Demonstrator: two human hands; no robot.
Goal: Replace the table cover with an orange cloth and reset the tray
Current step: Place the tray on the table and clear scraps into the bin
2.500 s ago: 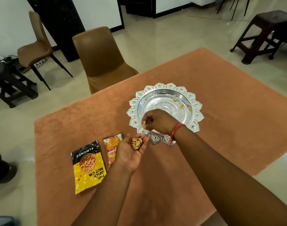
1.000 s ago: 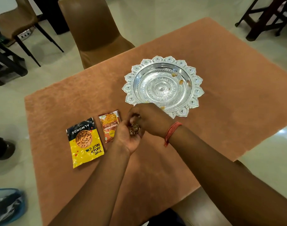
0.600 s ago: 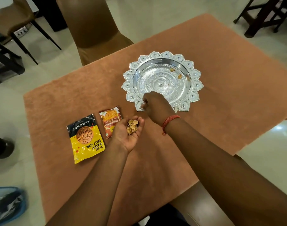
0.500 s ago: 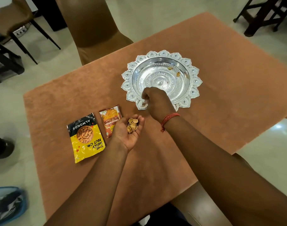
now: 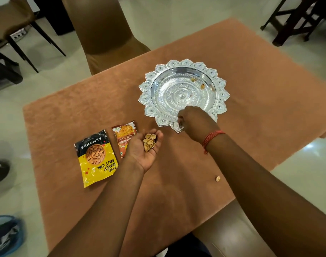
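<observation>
Orange cloth (image 5: 251, 75), packet (image 5: 96, 156) lettered "ALMONDS", perhaps "THE DAILY NUT CO."

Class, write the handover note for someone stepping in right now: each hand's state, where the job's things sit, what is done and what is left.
Left hand: open, palm up, cupping a pile of nut shells.
Right hand: fingers pinched at the near rim of the silver tray; whether it holds a shell is hidden.
Orange cloth already covers the table.
Almond packet and small snack packet lie on the cloth, left of the tray.
Left: two bits at the tray's far side, one stray shell on the cloth near the right forearm, then reset the tray.
</observation>
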